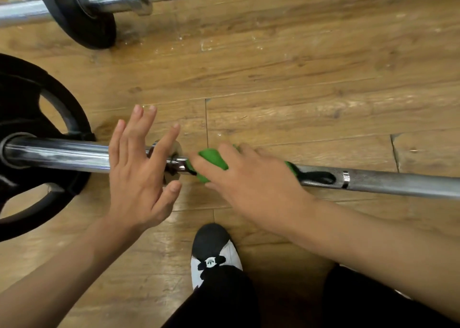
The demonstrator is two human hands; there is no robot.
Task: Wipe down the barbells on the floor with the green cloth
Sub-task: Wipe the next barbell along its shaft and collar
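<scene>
Green cloth [214, 160] mostly hidden under right hand [254, 178]

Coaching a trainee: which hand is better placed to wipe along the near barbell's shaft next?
The right hand: it grips the green cloth around the near barbell. The left hand is open, holding nothing.

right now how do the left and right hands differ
The left hand has its fingers straight and spread, holding nothing; the right hand curls round the green cloth. The left hand is over the chrome sleeve, the right hand over the grey shaft. Both are at the near barbell.
</scene>
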